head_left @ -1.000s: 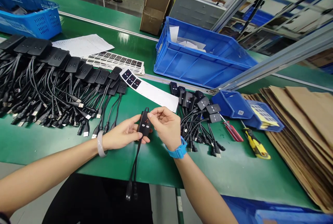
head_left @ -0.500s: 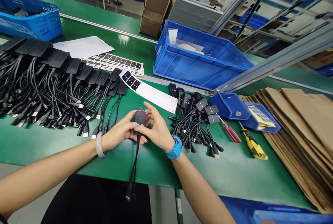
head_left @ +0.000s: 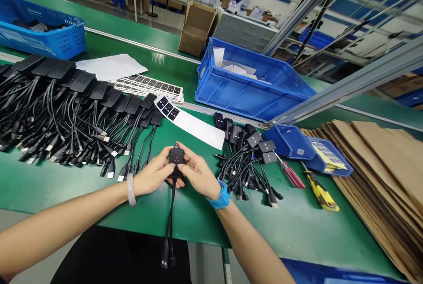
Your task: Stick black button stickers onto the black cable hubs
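Note:
Both hands grip one small black controller box (head_left: 176, 156) with red marks on its face, held just above the green table (head_left: 49, 182). My left hand (head_left: 154, 175) clasps it from the left and my right hand (head_left: 197, 173) presses on it from the right. Two black cables (head_left: 171, 218) hang from the box over the table's front edge. A white backing strip (head_left: 194, 124) carrying three black stickers (head_left: 168, 108) lies just beyond the hands.
A long row of black boxes with cables (head_left: 66, 108) fills the left. A smaller pile (head_left: 247, 152) lies right of the hands, beside a red screwdriver (head_left: 292, 176), a yellow knife (head_left: 320, 193), small blue bins (head_left: 291, 141), cardboard sheets (head_left: 380, 165), a big blue crate (head_left: 251, 81) and sticker sheets (head_left: 148, 85).
The right hand has come down from pinching the box's top to pressing its face. Both hands now close tighter round the box. The view shifted slightly.

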Demonstrator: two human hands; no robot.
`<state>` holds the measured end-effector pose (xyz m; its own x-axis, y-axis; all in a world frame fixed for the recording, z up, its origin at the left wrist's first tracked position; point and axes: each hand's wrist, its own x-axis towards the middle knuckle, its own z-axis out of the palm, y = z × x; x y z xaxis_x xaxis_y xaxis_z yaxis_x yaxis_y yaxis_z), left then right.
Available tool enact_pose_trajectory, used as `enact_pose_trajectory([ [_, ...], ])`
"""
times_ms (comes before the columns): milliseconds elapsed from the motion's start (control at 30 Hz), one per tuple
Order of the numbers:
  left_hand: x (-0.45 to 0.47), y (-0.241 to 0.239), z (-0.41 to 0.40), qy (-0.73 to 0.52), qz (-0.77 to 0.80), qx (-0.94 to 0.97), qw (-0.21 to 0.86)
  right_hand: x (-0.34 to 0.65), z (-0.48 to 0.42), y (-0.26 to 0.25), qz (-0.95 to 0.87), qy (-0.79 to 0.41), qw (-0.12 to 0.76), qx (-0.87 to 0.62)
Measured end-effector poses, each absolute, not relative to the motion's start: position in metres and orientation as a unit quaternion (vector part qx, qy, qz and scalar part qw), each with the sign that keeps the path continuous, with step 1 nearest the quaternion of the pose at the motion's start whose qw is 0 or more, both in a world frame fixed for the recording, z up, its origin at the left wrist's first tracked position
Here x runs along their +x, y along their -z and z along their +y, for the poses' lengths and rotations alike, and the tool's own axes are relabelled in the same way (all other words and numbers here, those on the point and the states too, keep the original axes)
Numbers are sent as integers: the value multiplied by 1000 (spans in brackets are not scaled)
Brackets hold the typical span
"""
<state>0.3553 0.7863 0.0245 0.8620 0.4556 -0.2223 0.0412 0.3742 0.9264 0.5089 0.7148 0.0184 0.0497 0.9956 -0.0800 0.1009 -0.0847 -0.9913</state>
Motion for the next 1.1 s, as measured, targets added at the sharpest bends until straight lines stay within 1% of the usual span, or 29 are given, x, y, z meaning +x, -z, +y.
enact_pose_trajectory([
  [67,355,-28,785,-127,245,542,794,507,716,-20,-512,-462,448,-569],
  [133,355,-32,784,-128,263,507,811,504,715,-25,-541,-423,402,-606],
  [267,354,-35,787,-108,260,408,868,490,701,-33,-612,-271,280,-688],
  [333,354,-32,791,-59,242,420,873,487,689,-29,-636,-228,237,-698],
  [433,354,-26,795,2,239,487,840,506,673,-22,-636,-210,218,-709],
  [500,354,-25,798,6,245,506,827,534,669,-25,-630,-175,212,-727],
  [567,354,-24,800,-1,245,507,826,570,673,-36,-610,-122,183,-761],
  [633,355,-24,800,-6,240,505,829,606,683,-54,-563,-75,126,-813],
  [733,355,-20,800,-6,230,505,832,644,703,-80,-476,-30,12,-879],
  [800,356,-17,799,-7,225,504,834,655,717,-91,-430,-3,-34,-902],
  [867,358,-14,799,-16,224,502,835,653,733,-94,-437,9,-31,-899],
  [933,361,-11,799,-35,228,506,831,642,753,-91,-493,-1,-2,-870],
  [1000,363,-9,800,-63,234,524,816,626,778,-82,-551,-28,21,-834],
  [1100,366,-6,804,-108,238,576,775,602,820,-62,-593,-69,26,-802],
])
